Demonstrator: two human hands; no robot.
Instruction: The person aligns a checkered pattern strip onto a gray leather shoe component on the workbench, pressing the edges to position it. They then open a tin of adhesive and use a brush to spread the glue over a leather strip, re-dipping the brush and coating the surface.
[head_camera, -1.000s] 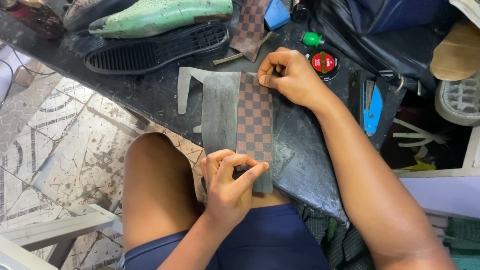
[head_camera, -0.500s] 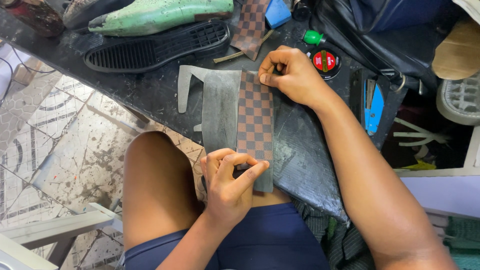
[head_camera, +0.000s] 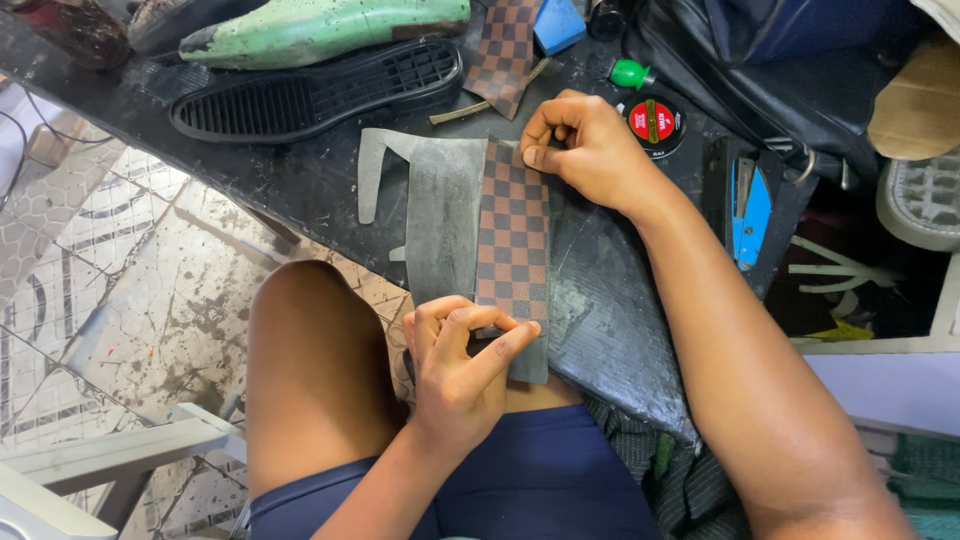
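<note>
A checked strip (head_camera: 512, 238) of brown and dark squares lies lengthwise on a grey sheet (head_camera: 440, 225), both flat on the dark counter (head_camera: 300, 180) and reaching over its near edge above the person's bare knee (head_camera: 310, 350). The left hand (head_camera: 460, 375) pinches the near end of the strip — thumb and forefinger closed on it where it meets the sheet's lower edge. The right hand (head_camera: 590, 150) presses down on the far end, its fingers (head_camera: 545, 125) curled and clenched on the strip's top corner.

Beyond the strip, a black sole (head_camera: 320, 95) lies tread-up, and a green shoe last (head_camera: 330, 25) sits just behind it. A second checked piece (head_camera: 505, 50) rests near a blue block (head_camera: 558, 25). A round tin (head_camera: 655, 122) with a red and black lid sits just beside the right hand, a small green cap (head_camera: 632, 72) near it. Right of the forearm lies a blue-handled tool (head_camera: 750, 215).
</note>
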